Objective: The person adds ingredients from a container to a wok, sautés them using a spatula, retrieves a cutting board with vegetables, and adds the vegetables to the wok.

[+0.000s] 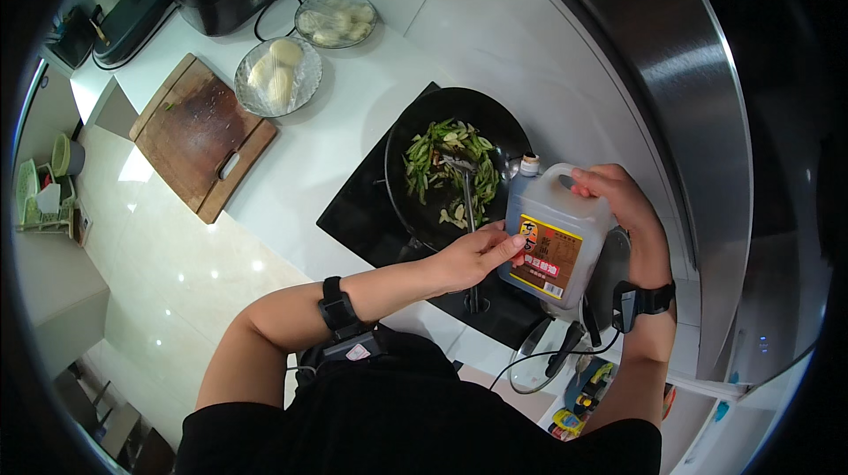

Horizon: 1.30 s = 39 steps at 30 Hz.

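Observation:
A translucent plastic jug (560, 236) of dark liquid, with a printed label, is held tilted beside the wok. My right hand (606, 193) grips its moulded handle. The thumb of my left hand (480, 256) lies over the label's edge, and its fingers go behind the jug's side. The jug's neck (529, 165) is at the wok's rim; whether it is capped I cannot tell. In the black wok (411, 210) are green vegetable strips (424, 167) and pale slices. A metal spatula (469, 193) rests in it, its handle passing beneath my left hand.
The wok stands on a black cooktop (358, 223). Left of it are a wooden cutting board (199, 137) and two film-covered glass dishes (278, 77) (336, 19). A metal pot (616, 269) is behind the jug. A range hood (695, 77) curves along the right.

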{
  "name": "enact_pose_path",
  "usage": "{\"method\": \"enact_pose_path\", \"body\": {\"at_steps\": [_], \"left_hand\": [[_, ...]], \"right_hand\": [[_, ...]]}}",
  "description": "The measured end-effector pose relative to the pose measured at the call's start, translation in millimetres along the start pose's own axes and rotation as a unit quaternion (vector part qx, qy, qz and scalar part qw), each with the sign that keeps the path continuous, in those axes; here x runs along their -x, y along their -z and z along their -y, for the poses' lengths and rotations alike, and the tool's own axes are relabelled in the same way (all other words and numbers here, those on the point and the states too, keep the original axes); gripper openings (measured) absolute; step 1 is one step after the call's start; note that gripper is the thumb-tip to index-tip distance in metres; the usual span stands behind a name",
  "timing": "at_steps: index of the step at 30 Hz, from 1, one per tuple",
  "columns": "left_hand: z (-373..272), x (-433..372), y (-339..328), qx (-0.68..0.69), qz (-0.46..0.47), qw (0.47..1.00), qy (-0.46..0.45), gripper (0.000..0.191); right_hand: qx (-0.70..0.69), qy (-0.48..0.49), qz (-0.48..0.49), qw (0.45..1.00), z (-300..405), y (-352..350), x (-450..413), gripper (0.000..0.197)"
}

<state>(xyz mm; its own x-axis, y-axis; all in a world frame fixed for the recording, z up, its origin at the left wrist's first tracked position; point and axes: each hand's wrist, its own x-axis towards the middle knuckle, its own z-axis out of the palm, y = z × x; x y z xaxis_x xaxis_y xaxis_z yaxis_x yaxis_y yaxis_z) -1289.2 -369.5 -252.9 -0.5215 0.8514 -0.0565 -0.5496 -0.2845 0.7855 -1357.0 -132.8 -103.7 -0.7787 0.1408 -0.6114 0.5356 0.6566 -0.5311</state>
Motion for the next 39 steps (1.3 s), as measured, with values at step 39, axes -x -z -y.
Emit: {"method": "enact_pose_path", "body": {"at_steps": [39], "left_hand": [[5.0,-7.6,-24.7,0.037,0.005,0.99,0.136,0.077]], "right_hand": [[-0.071,-0.071,-0.049,0.994,-42.4,-1.8,20.9,0.042]]}}
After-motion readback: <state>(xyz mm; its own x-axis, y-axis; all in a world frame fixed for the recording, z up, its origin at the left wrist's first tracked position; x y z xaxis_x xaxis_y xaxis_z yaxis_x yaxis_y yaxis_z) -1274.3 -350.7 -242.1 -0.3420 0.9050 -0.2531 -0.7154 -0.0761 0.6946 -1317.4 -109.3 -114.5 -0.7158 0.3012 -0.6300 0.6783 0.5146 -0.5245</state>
